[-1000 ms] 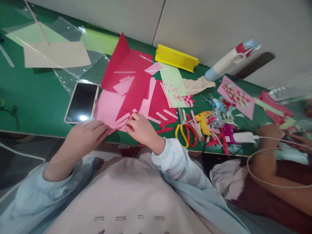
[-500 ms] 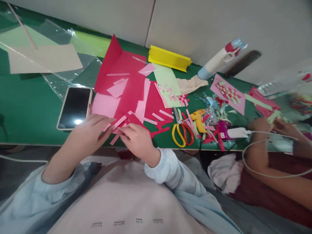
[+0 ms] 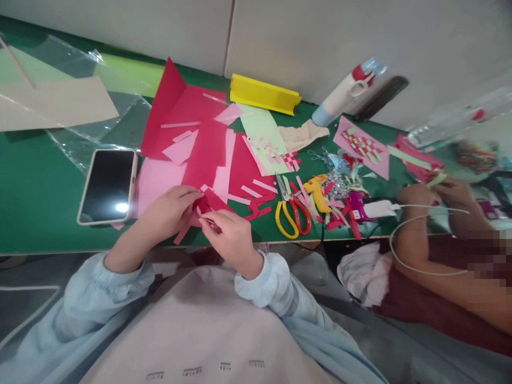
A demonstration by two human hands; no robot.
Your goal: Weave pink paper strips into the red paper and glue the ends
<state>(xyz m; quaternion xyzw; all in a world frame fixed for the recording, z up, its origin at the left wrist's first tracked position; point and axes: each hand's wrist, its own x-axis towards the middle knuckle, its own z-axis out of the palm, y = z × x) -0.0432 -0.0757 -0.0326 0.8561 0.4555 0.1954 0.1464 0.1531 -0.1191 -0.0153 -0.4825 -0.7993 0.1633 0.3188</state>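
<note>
Close together at the table's front edge, both hands work on a small red paper piece (image 3: 218, 200) with slits. The fingers of my left hand (image 3: 170, 209) are closed at its left edge, thumb hidden beneath. My right hand (image 3: 232, 234) pinches a thin pink paper strip (image 3: 199, 211) at the piece's near side. Another pink strip (image 3: 182, 234) sticks out below the left fingers. Behind them lie larger red sheets (image 3: 206, 144) and a pink sheet (image 3: 160, 178), with loose strips on top. Scissors (image 3: 285, 205) with yellow and red handles rest to the right.
A phone (image 3: 108, 186) lies left, near plastic sleeves and card. Along the wall are a yellow holder (image 3: 264, 95) and a bottle (image 3: 340, 96). On the right are a yellow glue gun (image 3: 318, 192), a white plug with cable (image 3: 380, 209), paper scraps and a co-worker's hands (image 3: 456, 194).
My left hand has moved right and closed on the red paper piece, which is now tilted up. My right fingers pinch a strip there. The view has shifted slightly.
</note>
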